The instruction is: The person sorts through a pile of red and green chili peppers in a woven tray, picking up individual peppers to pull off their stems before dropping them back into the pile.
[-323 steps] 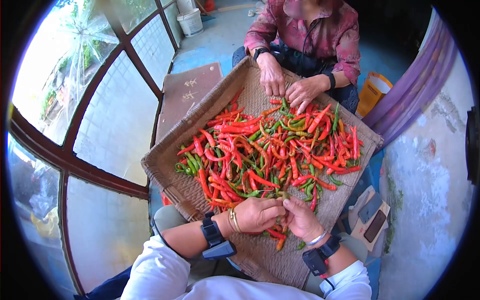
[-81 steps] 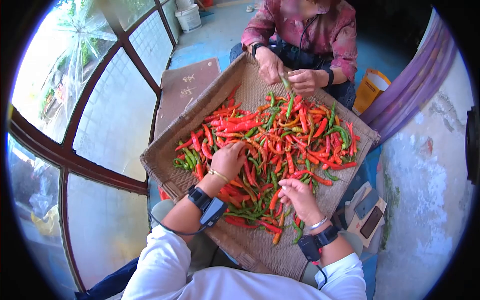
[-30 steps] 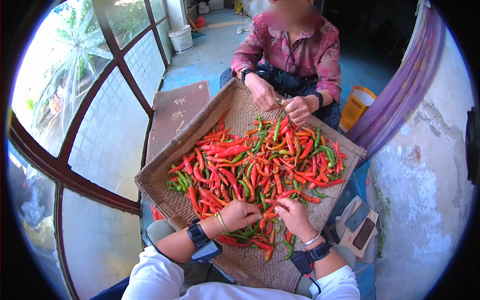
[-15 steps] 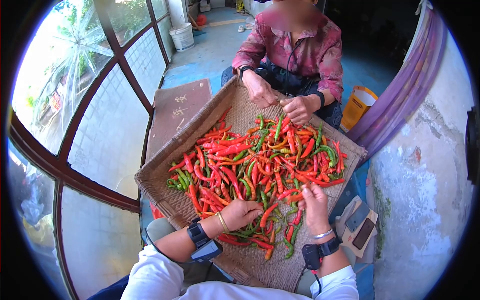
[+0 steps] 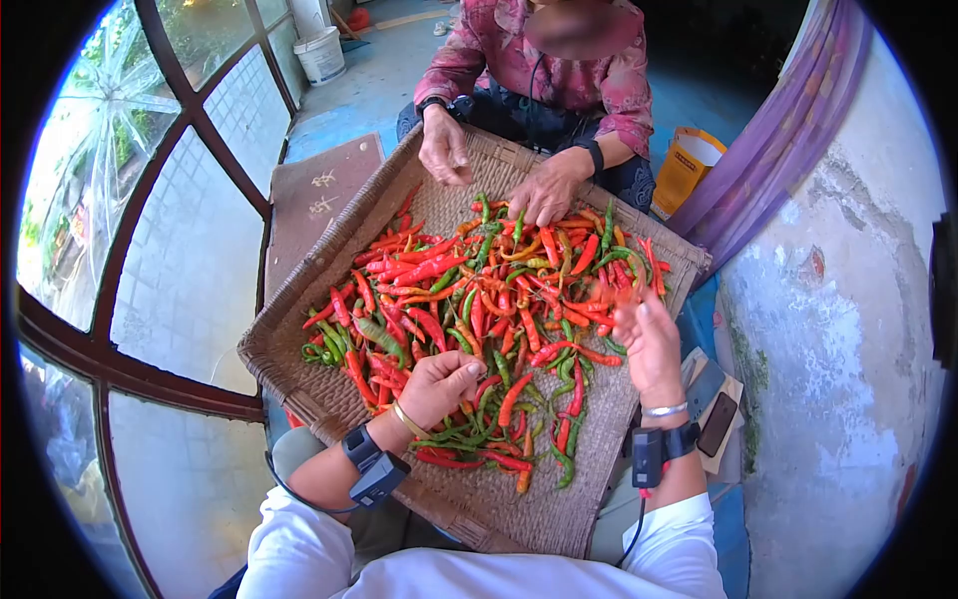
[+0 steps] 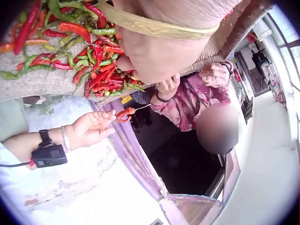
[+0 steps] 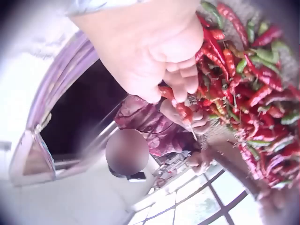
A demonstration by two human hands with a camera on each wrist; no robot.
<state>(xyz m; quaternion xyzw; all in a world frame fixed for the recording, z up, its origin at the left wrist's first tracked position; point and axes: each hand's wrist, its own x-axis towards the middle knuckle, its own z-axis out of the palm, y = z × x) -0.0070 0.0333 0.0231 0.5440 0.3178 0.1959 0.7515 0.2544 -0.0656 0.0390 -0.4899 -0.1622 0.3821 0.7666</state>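
My right hand (image 5: 651, 349) is raised over the right side of the woven tray (image 5: 559, 509), blurred in the head view. In the left wrist view its thumb and fingers pinch a red chili pepper (image 6: 124, 114) with a thin pale stem pointing outward. The same chili pepper (image 7: 183, 112) shows past the fingers in the right wrist view. My left hand (image 5: 439, 387) stays low over the near part of the chili pile (image 5: 509, 299). Its fingers are curled with the thumb against the index finger, and nothing shows between them. The pile mixes red, orange and green chilies.
Across the tray sits a person in a pink patterned shirt (image 5: 609, 90), one hand (image 5: 544, 190) on the far chilies. At right are a phone (image 5: 717, 424), a yellow bag (image 5: 684, 170) and a wall (image 5: 828, 349). Window panes (image 5: 190, 270) stand at left.
My right hand has lifted up and right from the pile with a chili. The other person's hands have parted, one lowering to the chilies. A blurred green chili now shows over the pile's left side.
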